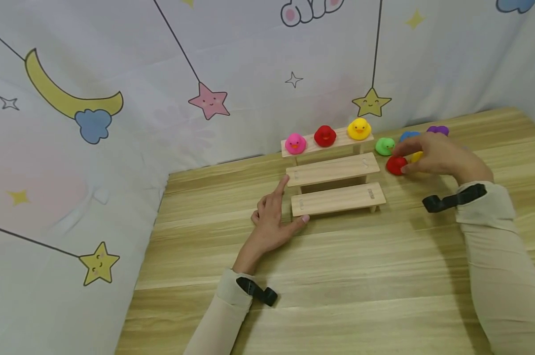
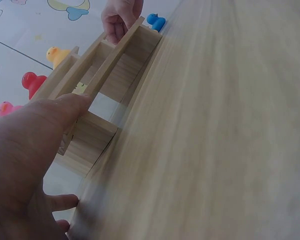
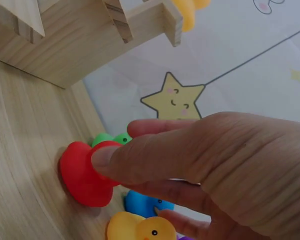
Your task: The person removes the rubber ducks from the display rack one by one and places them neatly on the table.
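Printed cloth (image 1: 249,54) backs the wooden table (image 1: 347,281). Right of centre, my right hand (image 1: 442,154) sets its thumb against the red duck (image 1: 394,166), fingers arched; whether they pinch, I cannot tell. At centre, my left hand (image 1: 269,224), thumb and forefinger spread, touches the stand (image 1: 334,170). A straight lift should spare the green duck (image 1: 384,146).

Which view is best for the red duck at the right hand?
Right wrist: the red duck appears largest, only partly behind the fingers. Head shows it small, at the right hand; left wrist doesn't show it.
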`<state>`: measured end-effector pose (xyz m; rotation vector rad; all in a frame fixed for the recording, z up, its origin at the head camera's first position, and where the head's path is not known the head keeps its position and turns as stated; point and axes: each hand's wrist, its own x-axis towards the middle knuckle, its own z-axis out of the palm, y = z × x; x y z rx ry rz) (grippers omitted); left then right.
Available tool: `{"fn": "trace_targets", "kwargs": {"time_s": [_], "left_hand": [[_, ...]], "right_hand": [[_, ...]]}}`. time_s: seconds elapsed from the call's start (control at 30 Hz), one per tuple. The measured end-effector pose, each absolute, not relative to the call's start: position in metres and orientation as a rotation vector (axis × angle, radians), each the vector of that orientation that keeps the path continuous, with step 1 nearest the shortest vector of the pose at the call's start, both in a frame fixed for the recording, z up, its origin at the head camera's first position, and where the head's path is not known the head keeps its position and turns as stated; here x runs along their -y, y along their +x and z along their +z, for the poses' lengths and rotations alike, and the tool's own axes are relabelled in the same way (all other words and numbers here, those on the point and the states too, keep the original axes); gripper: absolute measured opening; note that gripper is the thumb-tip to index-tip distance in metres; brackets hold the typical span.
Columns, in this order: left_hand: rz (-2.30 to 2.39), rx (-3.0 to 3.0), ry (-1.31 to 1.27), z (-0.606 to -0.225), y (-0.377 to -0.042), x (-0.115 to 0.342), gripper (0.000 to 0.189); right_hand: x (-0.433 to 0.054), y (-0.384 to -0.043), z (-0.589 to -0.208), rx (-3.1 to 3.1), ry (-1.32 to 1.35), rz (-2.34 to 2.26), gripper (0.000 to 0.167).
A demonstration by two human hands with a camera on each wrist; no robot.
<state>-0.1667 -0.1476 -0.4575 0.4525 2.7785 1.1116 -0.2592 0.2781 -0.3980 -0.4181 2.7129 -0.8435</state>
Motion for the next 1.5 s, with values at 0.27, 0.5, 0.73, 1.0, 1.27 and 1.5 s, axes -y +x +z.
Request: {"fn": "trace_targets", "kwargs": {"time_s": [0.27,0.5,0.73,1.0,1.27,1.5], "left_hand": [[1.101,-2.777,0.446,-0.456,-0.166,0.148,0.103],[1.104,-2.775,0.456,-0.457,-0.166,0.148,0.103],[1.082,-2.789,0.448,-0.459,-0.167,0.147,0.104],[1.098,-2.782,0.445,-0.457,-0.166,0.147,0.104],[1.092,-2.785,0.446,-0.456,-0.166,0.148,0.104],[1.087,-2.787,0.447,-0.456,-0.166,0.148,0.104]], "right_hand": [[-0.273,-0.259,-0.389,-2.827,-0.405,-0.962,0.045],[-0.264,-0.25,-0.377,-2.992,-0.317,-1.182,0.052],[-0.245,-0.24,-0.37,-3.149,-0.313,-1.413,0.042],[-0.215,-0.237,-0.364,-3.211,-0.559,-1.665,0.03],[-0.191,-0.242,-0.372,-3.112,-0.469,-1.64,0.039],[-0.184,-0.246,-0.38,-3.104,-0.431,-1.646,0.045]]}}
